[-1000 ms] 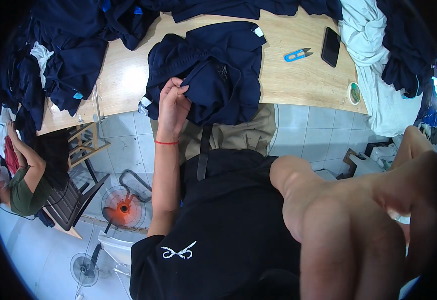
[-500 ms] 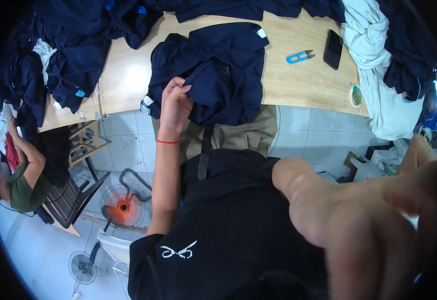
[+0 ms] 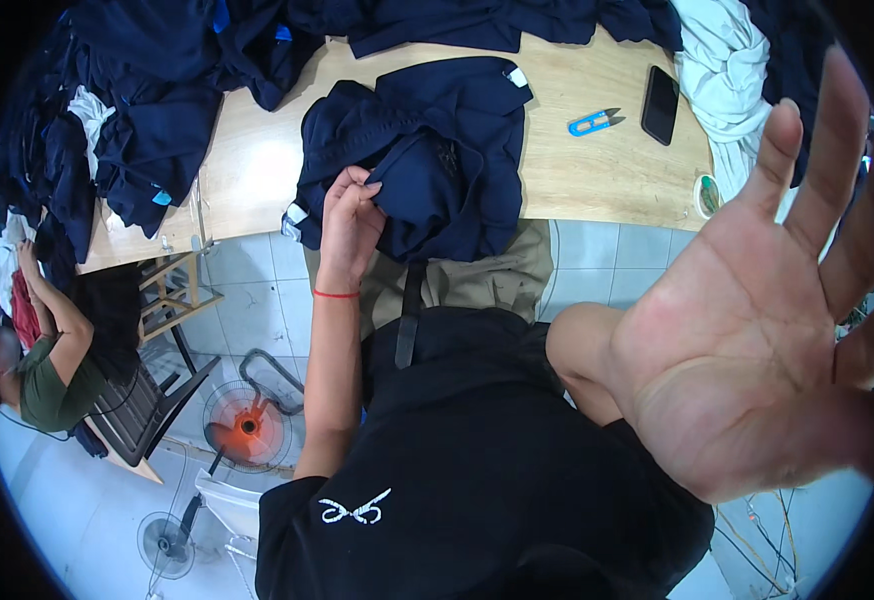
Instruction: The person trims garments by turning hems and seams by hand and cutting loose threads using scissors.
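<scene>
A crumpled navy-blue fabric garment lies on the near part of a pale wooden tabletop, directly ahead of the person, its lower folds hanging over the table's front edge. The left hand, a thin red band on its wrist, pinches a fold at the garment's lower left between thumb and curled fingers, closed on the cloth. The right hand is raised close to the camera at the right of the view, palm facing the lens, fingers spread and holding nothing, well apart from the garment. To the right of the garment on the bare wood lie a small pair of blue-handled thread snips and, just beyond them, a black rectangular phone. A bunched white cloth sits at the table's far right corner, with a small round green-rimmed tape roll at the edge below it. Heaps of further dark blue clothing cover the table's left and rear portions. On the tiled floor at the left, another person in a green top sits near a floor fan with an orange hub
</scene>
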Demonstrator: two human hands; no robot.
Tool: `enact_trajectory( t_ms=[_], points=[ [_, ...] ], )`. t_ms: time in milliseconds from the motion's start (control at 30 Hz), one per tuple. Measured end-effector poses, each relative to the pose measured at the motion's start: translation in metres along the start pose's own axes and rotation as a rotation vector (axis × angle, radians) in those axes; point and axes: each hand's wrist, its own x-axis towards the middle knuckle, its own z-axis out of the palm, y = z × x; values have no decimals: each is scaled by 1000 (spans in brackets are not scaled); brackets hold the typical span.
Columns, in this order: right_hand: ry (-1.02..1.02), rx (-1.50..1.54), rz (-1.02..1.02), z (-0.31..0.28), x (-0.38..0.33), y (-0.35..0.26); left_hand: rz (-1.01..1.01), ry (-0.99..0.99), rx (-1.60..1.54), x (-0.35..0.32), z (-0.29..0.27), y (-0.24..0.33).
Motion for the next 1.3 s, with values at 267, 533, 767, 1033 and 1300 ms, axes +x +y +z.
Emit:
enact_trajectory(
  t_ms=[267, 533, 767, 1033, 1300],
  points=[
    [25, -74, -38, 15, 3, 24, 10, 19, 12, -1, -3, 3],
    [45, -142, -105, 11, 8, 19, -11, 6, 7, -1, -5, 1],
    [77, -218, -138, 6, 14, 17, 5, 1, 13, 0, 4, 3],
    [78, -288, -230, 0, 19, 6, 191, 67, 1070, -17, 18, 18],
    [99, -317, -255, 21, 26, 32, 1131, -284, 794, -83, 162, 140]
  ],
)
